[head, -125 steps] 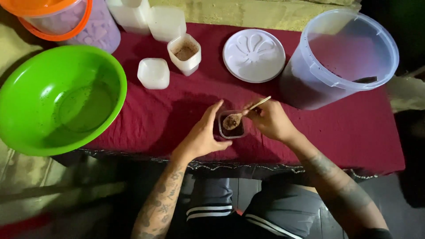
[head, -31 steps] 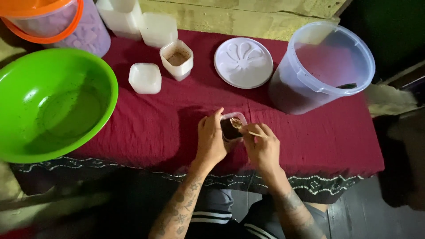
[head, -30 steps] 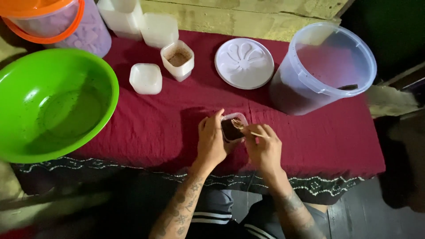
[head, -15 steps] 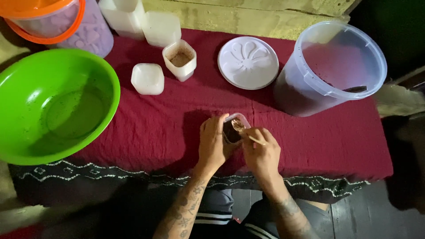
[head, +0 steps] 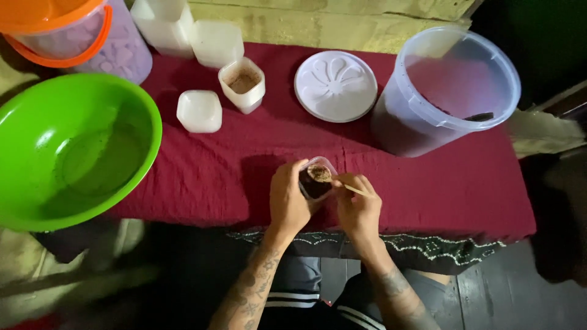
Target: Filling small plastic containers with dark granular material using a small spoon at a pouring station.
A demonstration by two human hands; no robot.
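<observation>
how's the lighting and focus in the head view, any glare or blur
Head view: light falls from above on the red cloth; the floor below and the right edge are dark. Mild glare on the green bowl. Left hand and right hand slightly soft, shadowing the small cup.

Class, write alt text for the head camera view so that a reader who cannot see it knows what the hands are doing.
A person's left hand steadies a small clear cup of dark powder on a maroon tablecloth, while the right hand holds a small wooden spoon heaped with brown powder over it. Around them sit a green basin, a white lid and a large clear bucket.
</observation>
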